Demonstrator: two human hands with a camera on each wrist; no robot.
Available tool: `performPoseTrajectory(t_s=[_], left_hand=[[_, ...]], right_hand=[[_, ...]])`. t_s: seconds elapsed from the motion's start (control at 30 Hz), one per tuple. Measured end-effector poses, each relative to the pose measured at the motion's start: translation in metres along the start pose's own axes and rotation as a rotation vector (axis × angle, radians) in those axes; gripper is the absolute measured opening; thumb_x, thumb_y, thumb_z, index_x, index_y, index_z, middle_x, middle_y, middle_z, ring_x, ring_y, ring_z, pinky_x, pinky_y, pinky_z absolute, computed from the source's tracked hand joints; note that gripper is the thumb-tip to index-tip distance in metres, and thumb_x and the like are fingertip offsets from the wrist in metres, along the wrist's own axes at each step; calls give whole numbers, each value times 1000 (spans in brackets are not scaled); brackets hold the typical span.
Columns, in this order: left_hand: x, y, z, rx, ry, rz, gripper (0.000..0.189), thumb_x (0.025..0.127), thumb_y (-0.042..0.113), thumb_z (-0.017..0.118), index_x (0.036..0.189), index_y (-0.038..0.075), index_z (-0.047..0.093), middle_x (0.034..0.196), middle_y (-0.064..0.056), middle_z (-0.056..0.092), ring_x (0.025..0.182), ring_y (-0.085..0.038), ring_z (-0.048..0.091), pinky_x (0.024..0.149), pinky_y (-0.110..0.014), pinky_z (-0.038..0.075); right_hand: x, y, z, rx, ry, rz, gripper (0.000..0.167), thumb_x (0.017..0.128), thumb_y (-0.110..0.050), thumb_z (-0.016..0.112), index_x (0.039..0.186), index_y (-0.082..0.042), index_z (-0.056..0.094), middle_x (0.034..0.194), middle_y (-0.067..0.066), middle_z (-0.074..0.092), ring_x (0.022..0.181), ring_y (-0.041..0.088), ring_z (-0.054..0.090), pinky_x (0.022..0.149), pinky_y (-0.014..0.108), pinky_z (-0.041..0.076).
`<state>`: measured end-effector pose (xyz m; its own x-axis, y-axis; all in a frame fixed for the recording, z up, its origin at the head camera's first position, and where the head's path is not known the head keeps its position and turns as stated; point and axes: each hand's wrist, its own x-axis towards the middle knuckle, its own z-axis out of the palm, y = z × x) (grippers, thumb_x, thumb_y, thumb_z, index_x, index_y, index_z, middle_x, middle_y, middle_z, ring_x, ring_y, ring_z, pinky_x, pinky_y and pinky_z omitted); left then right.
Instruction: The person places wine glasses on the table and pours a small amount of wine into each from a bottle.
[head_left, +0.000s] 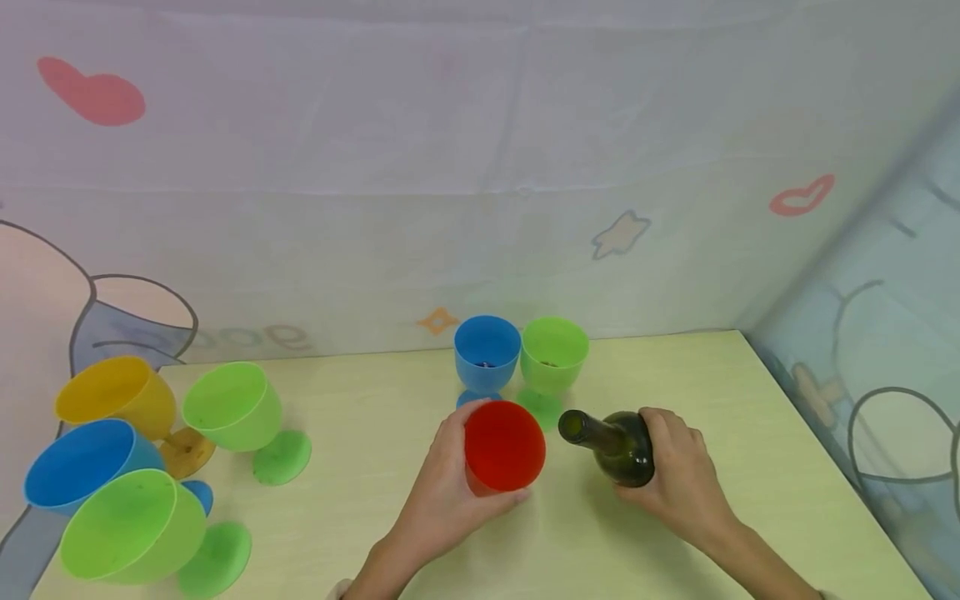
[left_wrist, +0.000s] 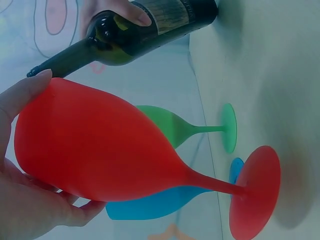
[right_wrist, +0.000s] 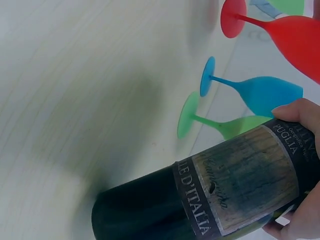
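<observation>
Leaning in the right fingers (head_left: 663,432), a bottle (right_wrist: 220,192) reads "PUGLIA", "D'ITALIA"

Cloth-walled booth: table (head_left: 352,467), cartoon-print backdrop (head_left: 337,125)

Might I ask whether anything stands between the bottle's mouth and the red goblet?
Nothing visible does. The right hand holds the bottle tilted toward the red goblet in the left hand; a blue goblet and a green goblet stand farther back.
</observation>
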<state>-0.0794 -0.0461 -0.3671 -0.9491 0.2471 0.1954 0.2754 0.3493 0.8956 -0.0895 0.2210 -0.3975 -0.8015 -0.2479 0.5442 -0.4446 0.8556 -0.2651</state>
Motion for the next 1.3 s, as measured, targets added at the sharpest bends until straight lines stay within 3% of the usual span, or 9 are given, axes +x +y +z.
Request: performPoseTrajectory(t_s=[0.43,0.8,1.0,1.3], left_hand=[[0,1,-2,12,-19,-10,85,65,19,81,134,13,32,124,1,44,113,-19,42,76,-38,50],[-1,-1,-4,70,-8,19,84,65,20,82,133,12,34,123,1,46,112,-19,43,78,-39,48],[-1,-3,-4,116,-17,27,86,64,23,82,134,11,34,123,1,47,111,-20,44,78,-40,46],[-1,-4,-6,115,-36,7,86,64,23,82,134,15,34,125,3,45,113,-18,42,77,-37,47]], right_hand=[[0,-8,10,-115,-46,-77,80,37,-19,85,104,4,48,98,19,52,88,34,53,70,48,42],[3,-10,10,-186,-77,-99,80,38,-22,87,103,4,48,97,19,51,88,36,52,71,50,41],[7,-9,7,-245,-61,-151,83,35,-24,88,102,3,47,95,20,51,85,37,53,68,52,41],[11,-5,2,-304,-44,-195,80,35,-21,88,100,1,47,93,22,51,86,38,53,71,54,40]])
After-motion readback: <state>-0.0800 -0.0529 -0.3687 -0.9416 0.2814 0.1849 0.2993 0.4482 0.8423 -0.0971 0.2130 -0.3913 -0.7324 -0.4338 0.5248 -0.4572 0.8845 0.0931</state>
